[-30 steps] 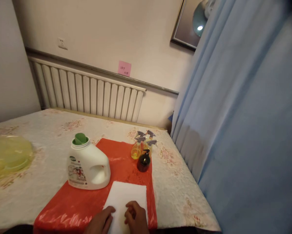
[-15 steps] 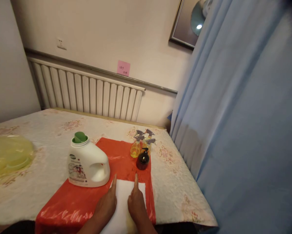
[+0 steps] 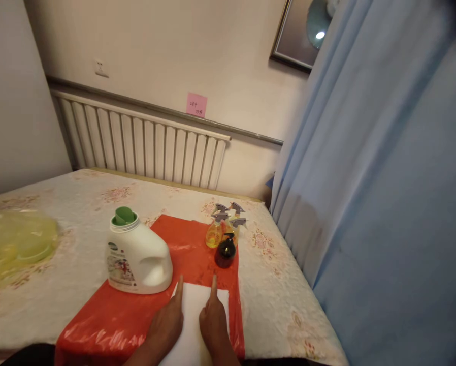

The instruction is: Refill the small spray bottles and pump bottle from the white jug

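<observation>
A folded white cloth lies on a red plastic sheet, directly in front of me. My left hand is over the cloth's left edge, its index finger stretched forward. Across from it, my right hand points its index finger the same way, with the other fingers curled in. Neither hand holds anything. Left of my hands stands a white detergent jug with a green cup in its mouth. Beyond my right fingertip is a dark round pump bottle, and spray bottles of yellow liquid stand behind it.
A floral cover spreads over the surface below everything. A yellowish transparent plastic item lies at far left. A radiator runs along the wall, which bears a pink note. A blue curtain hangs at right.
My view has shifted slightly, so the scene sits a little further right in the picture. Both hands keep about the same pose over the white cloth.
</observation>
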The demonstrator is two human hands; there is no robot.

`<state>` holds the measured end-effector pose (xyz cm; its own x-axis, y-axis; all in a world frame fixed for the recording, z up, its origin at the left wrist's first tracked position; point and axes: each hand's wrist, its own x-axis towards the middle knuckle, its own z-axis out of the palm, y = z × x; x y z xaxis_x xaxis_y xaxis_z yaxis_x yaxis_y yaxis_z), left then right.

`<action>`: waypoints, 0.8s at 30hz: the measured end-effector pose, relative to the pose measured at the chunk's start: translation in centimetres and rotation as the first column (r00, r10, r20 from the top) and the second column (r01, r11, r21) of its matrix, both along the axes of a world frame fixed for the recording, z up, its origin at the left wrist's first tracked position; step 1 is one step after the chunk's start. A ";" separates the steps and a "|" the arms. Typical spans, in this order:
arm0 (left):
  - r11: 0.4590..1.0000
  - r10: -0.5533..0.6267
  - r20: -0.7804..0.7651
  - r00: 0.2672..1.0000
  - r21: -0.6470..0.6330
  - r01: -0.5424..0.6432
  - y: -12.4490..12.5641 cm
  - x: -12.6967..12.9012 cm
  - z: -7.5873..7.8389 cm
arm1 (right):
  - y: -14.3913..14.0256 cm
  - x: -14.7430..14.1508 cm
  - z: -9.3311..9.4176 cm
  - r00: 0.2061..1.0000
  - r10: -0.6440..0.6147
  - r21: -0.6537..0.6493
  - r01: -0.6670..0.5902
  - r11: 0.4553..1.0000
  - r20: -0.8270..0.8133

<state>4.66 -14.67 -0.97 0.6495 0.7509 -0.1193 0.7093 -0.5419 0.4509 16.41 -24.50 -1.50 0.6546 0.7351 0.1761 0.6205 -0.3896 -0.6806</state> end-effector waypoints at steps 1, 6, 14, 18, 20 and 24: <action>1.000 0.003 -0.003 1.000 0.003 -0.003 0.0 0.0 0.1 | 0.0 0.0 0.0 1.000 -0.001 -0.006 0.001 1.000 -0.001; 1.000 0.021 -0.036 0.999 -0.003 -0.021 -0.2 0.1 0.6 | 0.1 0.1 -0.1 1.000 0.004 -0.022 -0.004 1.000 0.005; 0.999 0.032 -0.044 0.999 -0.002 -0.032 -0.5 0.0 1.1 | 0.0 0.2 -0.5 1.000 0.020 0.018 -0.020 1.000 0.009; 1.000 0.019 -0.042 0.999 -0.003 -0.019 -0.3 0.0 0.8 | -0.1 0.1 -0.5 1.000 0.009 0.023 -0.009 1.000 0.006; 1.000 0.020 -0.052 0.998 -0.013 -0.021 -0.2 0.0 0.6 | 0.0 0.1 -0.4 1.000 0.011 0.033 -0.011 0.999 0.003; 1.000 0.029 -0.051 0.998 -0.011 -0.030 0.0 0.1 0.4 | 0.0 0.0 -0.2 1.000 -0.001 0.005 0.001 1.000 -0.004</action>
